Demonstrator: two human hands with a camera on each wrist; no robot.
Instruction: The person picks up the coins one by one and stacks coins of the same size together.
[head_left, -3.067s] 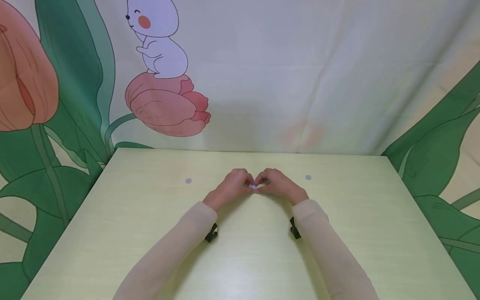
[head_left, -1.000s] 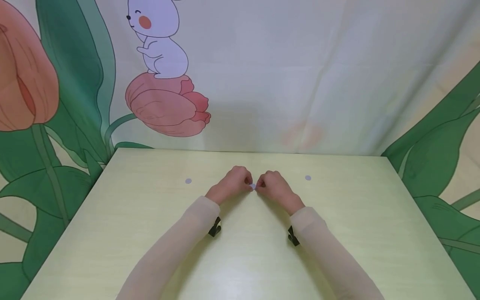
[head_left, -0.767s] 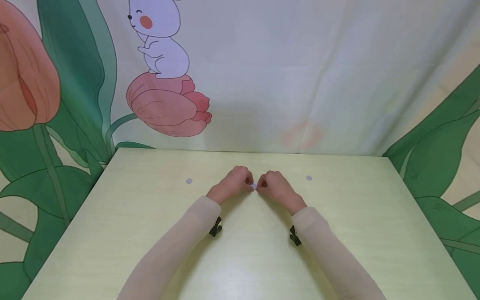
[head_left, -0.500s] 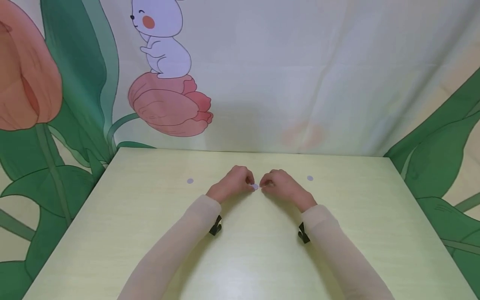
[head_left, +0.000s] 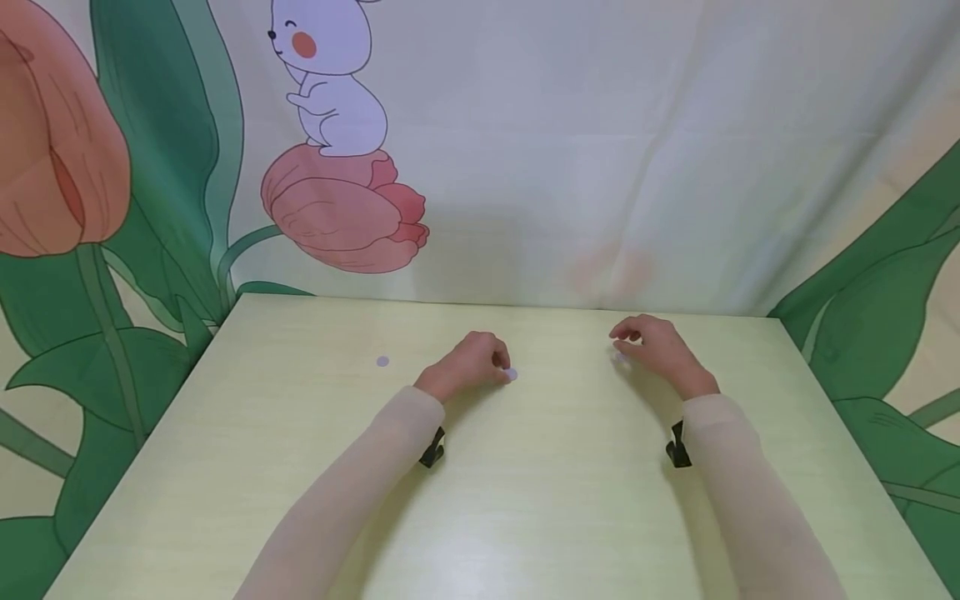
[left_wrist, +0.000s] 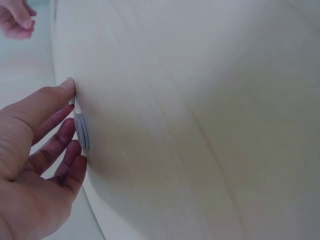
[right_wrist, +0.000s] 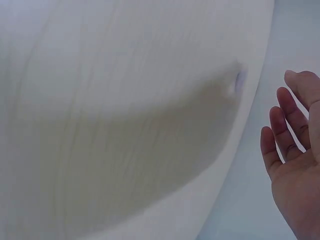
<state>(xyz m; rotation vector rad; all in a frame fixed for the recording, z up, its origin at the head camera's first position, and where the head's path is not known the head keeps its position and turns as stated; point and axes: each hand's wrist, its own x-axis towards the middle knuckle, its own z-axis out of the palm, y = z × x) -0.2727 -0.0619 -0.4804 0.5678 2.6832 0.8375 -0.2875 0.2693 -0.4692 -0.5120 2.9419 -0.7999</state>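
Observation:
My left hand (head_left: 467, 364) is at the middle of the table, thumb and fingers curled around small silvery coins (head_left: 512, 374). Seen from the left wrist, these coins (left_wrist: 81, 131) look like a thin stack, with the thumb at one side and the fingertips at the other. Another pale edge shows by the thumb, too small to make out. Over on the right, my right hand (head_left: 662, 348) hovers with loosely bent fingers and nothing visible in them. Just below its fingertips lies another coin (head_left: 619, 358), blurred in the right wrist view. A further coin (head_left: 382, 361) lies to the left.
The pale wooden table (head_left: 555, 500) reaches back to a hanging cloth (head_left: 525, 150) printed with tulips and a white animal. A black strap piece (head_left: 432, 450) sits below the left sleeve, and a similar black piece (head_left: 678, 446) below the right one.
My right hand has left the middle coins and moved right, over the right-hand coin, its fingers loosening. My left hand stays almost in place. The view has shifted slightly.

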